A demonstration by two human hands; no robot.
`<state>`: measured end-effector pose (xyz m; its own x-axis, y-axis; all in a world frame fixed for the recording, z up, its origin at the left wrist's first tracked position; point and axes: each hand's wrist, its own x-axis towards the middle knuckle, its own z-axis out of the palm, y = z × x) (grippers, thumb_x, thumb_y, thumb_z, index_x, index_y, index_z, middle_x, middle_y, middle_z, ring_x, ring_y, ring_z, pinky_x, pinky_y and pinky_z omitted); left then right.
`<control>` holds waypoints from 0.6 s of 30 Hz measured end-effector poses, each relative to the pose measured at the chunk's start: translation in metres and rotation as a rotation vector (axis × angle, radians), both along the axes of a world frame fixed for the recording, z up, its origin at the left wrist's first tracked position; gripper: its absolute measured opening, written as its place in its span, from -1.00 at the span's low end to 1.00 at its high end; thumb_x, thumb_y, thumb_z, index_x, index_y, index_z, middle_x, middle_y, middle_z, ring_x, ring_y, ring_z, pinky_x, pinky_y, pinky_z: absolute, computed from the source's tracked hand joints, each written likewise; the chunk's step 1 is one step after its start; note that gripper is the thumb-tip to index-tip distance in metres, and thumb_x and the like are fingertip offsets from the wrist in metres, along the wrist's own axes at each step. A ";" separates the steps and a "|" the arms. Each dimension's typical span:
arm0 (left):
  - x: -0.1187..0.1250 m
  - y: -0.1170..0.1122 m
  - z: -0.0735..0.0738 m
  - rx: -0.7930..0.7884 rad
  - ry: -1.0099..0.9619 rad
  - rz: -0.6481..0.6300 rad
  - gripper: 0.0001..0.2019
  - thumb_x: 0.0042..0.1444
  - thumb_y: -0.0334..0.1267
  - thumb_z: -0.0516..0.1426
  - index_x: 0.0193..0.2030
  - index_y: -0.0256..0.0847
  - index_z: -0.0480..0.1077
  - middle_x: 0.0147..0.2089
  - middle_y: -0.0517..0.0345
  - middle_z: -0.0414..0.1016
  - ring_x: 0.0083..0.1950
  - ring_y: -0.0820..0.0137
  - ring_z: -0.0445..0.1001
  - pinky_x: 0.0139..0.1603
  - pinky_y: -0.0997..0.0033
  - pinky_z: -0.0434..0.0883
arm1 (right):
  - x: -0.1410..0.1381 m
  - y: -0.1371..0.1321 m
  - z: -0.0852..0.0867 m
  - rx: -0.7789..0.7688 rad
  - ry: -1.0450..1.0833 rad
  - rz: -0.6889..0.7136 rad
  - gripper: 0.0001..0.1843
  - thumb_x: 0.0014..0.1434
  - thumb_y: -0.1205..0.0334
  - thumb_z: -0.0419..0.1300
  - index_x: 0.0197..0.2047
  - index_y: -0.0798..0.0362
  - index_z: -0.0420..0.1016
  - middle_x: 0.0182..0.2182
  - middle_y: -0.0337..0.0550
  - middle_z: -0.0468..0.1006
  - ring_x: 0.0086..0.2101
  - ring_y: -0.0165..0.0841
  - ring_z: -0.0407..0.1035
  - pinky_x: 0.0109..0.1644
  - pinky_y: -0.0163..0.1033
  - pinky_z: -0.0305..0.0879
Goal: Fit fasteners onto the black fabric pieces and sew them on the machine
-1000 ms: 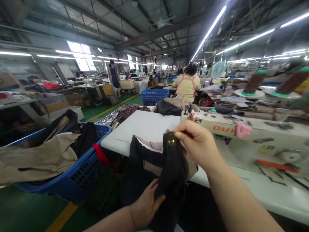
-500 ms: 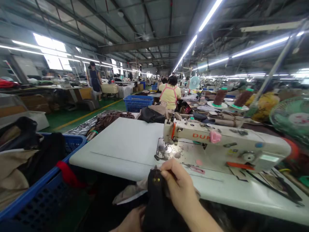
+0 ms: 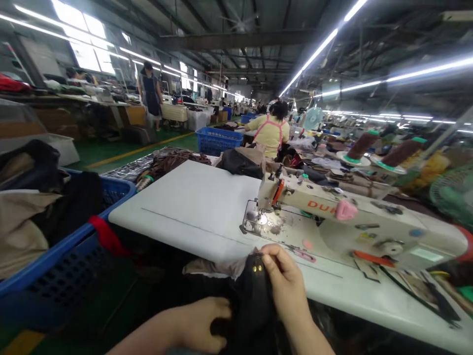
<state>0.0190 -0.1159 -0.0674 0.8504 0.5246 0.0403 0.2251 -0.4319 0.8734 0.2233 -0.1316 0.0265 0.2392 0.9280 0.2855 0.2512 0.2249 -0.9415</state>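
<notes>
A black fabric piece point(image 3: 254, 301) with two gold-coloured studs near its top end hangs at the front edge of the white sewing table. My right hand point(image 3: 286, 283) pinches that top end between thumb and fingers. Lower and to the left, my left hand point(image 3: 201, 320) curls its fingers around the dark material, whose folds are hard to make out. A beige lining point(image 3: 218, 267) spreads out behind the black piece, against the table edge. Beyond my right hand stands the sewing machine point(image 3: 332, 209), its lit needle area away from the fabric.
On the white table point(image 3: 188, 197) lie pink-handled snips point(image 3: 303, 254), right of the needle. A blue basket point(image 3: 77, 241) full of dark and beige pieces stands at the left, a red strap point(image 3: 107, 236) over its rim. A co-worker in yellow point(image 3: 271, 133) sits ahead.
My view has tilted down and turned slightly left. The left hand has come further into sight beside the black piece. My right hand keeps its pinch on the top end.
</notes>
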 end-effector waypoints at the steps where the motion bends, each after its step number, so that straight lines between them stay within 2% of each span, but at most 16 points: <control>1: -0.003 0.001 0.013 -0.078 -0.067 -0.007 -0.84 -0.01 -0.40 0.24 -0.26 -0.14 0.56 -0.18 0.13 0.58 -0.18 0.30 0.59 -0.12 0.35 0.57 | 0.004 -0.004 -0.001 -0.016 0.024 -0.028 -0.80 0.26 0.05 0.22 -0.31 -0.03 0.48 -0.50 -0.29 0.44 -0.47 -0.34 0.32 -0.38 -0.28 0.29; 2: -0.004 0.002 0.026 -0.146 -0.139 0.053 -0.83 0.08 -0.42 0.18 -0.21 -0.17 0.55 -0.11 0.09 0.56 -0.13 0.31 0.58 -0.10 0.37 0.57 | 0.006 -0.008 -0.002 -0.019 0.031 -0.056 -0.80 0.26 0.04 0.23 -0.30 -0.02 0.49 -0.49 -0.28 0.45 -0.46 -0.33 0.33 -0.37 -0.27 0.30; 4: 0.000 0.003 0.050 -0.243 -0.298 0.243 -0.85 0.23 -0.39 0.10 -0.15 -0.19 0.50 -0.11 0.06 0.51 -0.15 0.35 0.56 -0.14 0.39 0.56 | 0.005 -0.013 -0.001 0.000 0.000 -0.109 -0.81 0.26 0.05 0.23 -0.29 -0.02 0.52 -0.43 -0.24 0.51 -0.40 -0.30 0.38 -0.30 -0.24 0.34; 7: 0.018 0.002 0.072 -0.255 -0.402 0.402 -0.86 0.32 -0.27 0.12 -0.03 -0.18 0.44 -0.06 0.05 0.48 -0.13 0.37 0.54 -0.07 0.35 0.57 | 0.003 -0.016 0.002 0.052 -0.071 -0.191 -0.82 0.27 0.07 0.22 -0.29 -0.03 0.55 -0.37 -0.18 0.55 -0.32 -0.26 0.42 -0.20 -0.19 0.39; 10: 0.037 0.003 0.078 -0.165 -0.456 0.466 -0.78 0.30 -0.25 0.18 0.06 -0.15 0.39 -0.02 0.04 0.47 -0.10 0.34 0.54 -0.07 0.35 0.58 | 0.004 -0.020 0.002 0.083 -0.113 -0.233 -0.81 0.30 0.08 0.21 -0.27 -0.04 0.57 -0.34 -0.17 0.56 -0.27 -0.24 0.44 -0.15 -0.17 0.40; 13: 0.049 0.006 0.080 0.048 -0.468 0.483 -0.77 0.28 -0.30 0.19 0.07 -0.11 0.43 0.04 0.03 0.43 0.00 0.30 0.50 -0.07 0.37 0.58 | 0.009 -0.026 -0.001 0.080 -0.138 -0.231 -0.83 0.32 0.11 0.20 -0.24 -0.05 0.58 -0.30 -0.17 0.57 -0.24 -0.24 0.46 -0.10 -0.17 0.39; 18: 0.056 0.013 0.087 0.321 -0.347 0.443 -0.83 0.30 -0.32 0.16 0.00 -0.10 0.49 0.02 0.03 0.42 -0.12 0.36 0.49 -0.05 0.35 0.57 | 0.017 -0.033 -0.008 0.105 -0.171 -0.245 -0.88 0.33 0.17 0.22 -0.22 -0.07 0.58 -0.30 -0.20 0.57 -0.24 -0.26 0.46 -0.10 -0.19 0.37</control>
<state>0.0751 -0.1031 0.0194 0.4657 0.7388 0.4871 0.1696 -0.6148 0.7703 0.2399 -0.1642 0.0185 0.3920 0.8123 0.4319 0.4629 0.2316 -0.8556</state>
